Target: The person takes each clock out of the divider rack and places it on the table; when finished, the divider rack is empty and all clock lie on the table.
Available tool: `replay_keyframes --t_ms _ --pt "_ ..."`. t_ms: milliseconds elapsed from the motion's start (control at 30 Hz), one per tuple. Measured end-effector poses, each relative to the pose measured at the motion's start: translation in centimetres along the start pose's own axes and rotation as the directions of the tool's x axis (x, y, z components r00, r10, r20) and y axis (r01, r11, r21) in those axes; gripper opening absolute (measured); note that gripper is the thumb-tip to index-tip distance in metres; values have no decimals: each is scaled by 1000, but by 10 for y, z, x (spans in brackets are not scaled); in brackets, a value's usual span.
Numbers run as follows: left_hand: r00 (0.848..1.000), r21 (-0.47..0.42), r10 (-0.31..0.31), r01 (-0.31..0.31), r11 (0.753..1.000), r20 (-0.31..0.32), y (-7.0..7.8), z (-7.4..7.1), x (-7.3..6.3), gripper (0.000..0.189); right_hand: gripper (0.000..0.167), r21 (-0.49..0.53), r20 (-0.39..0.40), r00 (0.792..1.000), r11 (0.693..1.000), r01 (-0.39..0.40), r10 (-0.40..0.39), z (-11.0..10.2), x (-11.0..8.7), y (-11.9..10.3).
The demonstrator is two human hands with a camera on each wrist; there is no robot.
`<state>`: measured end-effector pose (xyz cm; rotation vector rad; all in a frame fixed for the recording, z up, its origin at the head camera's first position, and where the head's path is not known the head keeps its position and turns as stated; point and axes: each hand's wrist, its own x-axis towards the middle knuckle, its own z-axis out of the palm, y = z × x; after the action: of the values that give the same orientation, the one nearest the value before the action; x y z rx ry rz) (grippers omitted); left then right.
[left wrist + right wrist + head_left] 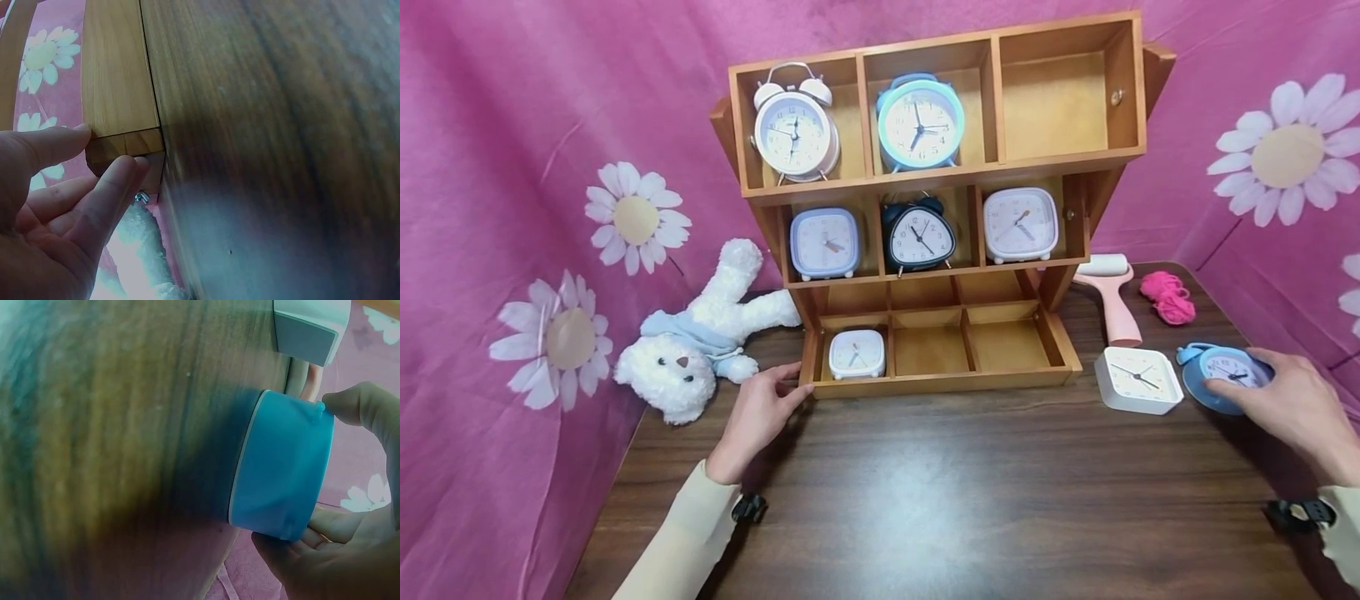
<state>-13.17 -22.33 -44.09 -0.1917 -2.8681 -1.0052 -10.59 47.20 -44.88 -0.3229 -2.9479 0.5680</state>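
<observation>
My right hand (1296,404) spans a round blue alarm clock (281,465), thumb at one side and fingers at the other. The clock lies on its back on the table, dial up. Beside it lies a white square alarm clock (1138,381), also face up. My left hand (762,414) pinches the lower left front corner of a wooden display shelf (947,385), thumb and fingers on either side of the corner in the left wrist view. In the shelf's bottom row, a small white clock (857,353) stands in the left compartment.
Above are a white twin-bell clock (793,137), a light blue clock (921,125), a lilac clock (824,242), a dark clock (921,237) and a white clock (1020,223). A white teddy bear (662,379) lies left; a pink lint roller (1116,304) and pink yarn (1168,297) lie right.
</observation>
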Motion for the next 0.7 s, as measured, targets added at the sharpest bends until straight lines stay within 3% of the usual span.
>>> replay_keyframes --t_ms 433,700 --pt "1000 -2 -7 7 1000 -11 -2 1 2 42 89 15 -2 1000 1000 14 -14 2 -2 2" --pt "1000 -19 -9 10 1000 5 0 0 0 41 85 36 -76 997 999 23 -20 1 -3 -3"
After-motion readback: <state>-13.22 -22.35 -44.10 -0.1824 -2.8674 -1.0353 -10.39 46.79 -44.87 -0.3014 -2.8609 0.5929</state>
